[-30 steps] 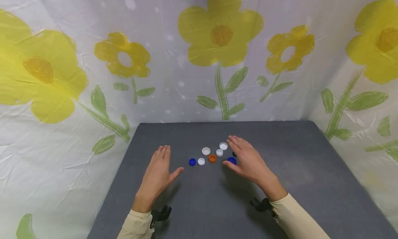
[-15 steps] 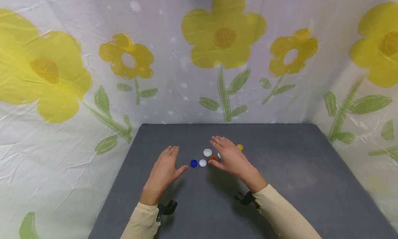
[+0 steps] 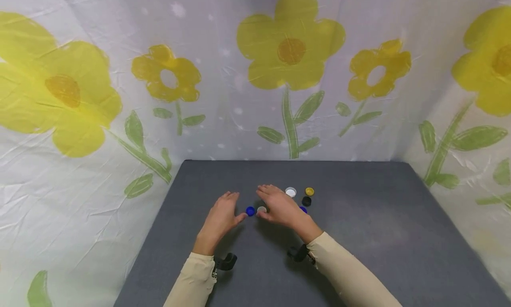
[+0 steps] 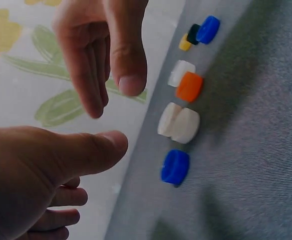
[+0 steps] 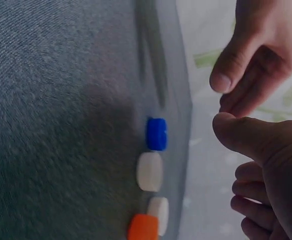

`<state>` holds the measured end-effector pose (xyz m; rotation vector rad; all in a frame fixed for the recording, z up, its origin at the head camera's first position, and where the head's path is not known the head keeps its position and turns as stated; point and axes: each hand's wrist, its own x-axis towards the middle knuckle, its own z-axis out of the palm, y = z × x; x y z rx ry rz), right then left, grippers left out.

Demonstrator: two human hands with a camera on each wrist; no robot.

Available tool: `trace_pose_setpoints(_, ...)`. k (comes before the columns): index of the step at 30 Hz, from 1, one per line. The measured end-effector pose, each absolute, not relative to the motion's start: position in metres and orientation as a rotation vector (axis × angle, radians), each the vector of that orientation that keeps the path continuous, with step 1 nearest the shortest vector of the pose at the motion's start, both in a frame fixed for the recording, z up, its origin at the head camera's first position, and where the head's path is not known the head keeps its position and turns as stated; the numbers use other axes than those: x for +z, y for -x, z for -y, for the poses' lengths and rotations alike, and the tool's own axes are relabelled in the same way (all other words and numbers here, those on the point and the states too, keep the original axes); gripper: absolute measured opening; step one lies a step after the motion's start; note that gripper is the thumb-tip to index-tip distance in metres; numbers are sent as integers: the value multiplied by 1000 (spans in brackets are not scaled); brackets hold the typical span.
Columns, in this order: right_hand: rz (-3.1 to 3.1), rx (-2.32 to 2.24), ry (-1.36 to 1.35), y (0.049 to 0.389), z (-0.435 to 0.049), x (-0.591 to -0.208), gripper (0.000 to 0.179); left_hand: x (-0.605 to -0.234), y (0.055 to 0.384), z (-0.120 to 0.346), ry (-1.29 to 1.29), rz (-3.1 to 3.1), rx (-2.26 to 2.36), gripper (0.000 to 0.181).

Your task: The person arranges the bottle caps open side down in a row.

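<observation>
My left hand point(image 3: 219, 218) hovers over the table, fingers together and thumb apart, holding nothing. Facing it, my right hand point(image 3: 281, 209) is held palm inward, also with nothing in it. Between the two thumbs lies a blue bottle cap point(image 3: 250, 211). A white bottle cap point(image 3: 261, 209) is partly covered by the right thumb. The right hand hides more caps in the head view; the left wrist view shows an orange cap point(image 4: 190, 86) and further white caps point(image 4: 185, 125) on the cloth, below the hands.
Right of my right hand lie a white cap point(image 3: 290, 192), a yellow cap point(image 3: 309, 191), a black cap point(image 3: 306, 201) and a partly hidden blue cap point(image 3: 304, 209). The dark grey table point(image 3: 379, 253) is bordered by a flower-printed curtain point(image 3: 223, 76) behind and at both sides.
My right hand has swept left over the caps, uncovering the yellow, black and right-hand blue ones. The left hand has moved slightly right, narrowing the gap. The caps stay in place.
</observation>
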<state>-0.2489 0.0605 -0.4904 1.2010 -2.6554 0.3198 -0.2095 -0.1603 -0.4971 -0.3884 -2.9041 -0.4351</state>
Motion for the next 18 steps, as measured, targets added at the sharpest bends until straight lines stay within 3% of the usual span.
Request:
trace_pose_setpoints(10, 2674, 253, -1244, 263, -42, -518, 60, -525, 225, 156, 429, 2917, -448, 57)
trace_pose_setpoints(18, 2697, 210, -1258, 266, -31, -526, 40, -537, 230, 152, 433, 2923, -486, 37)
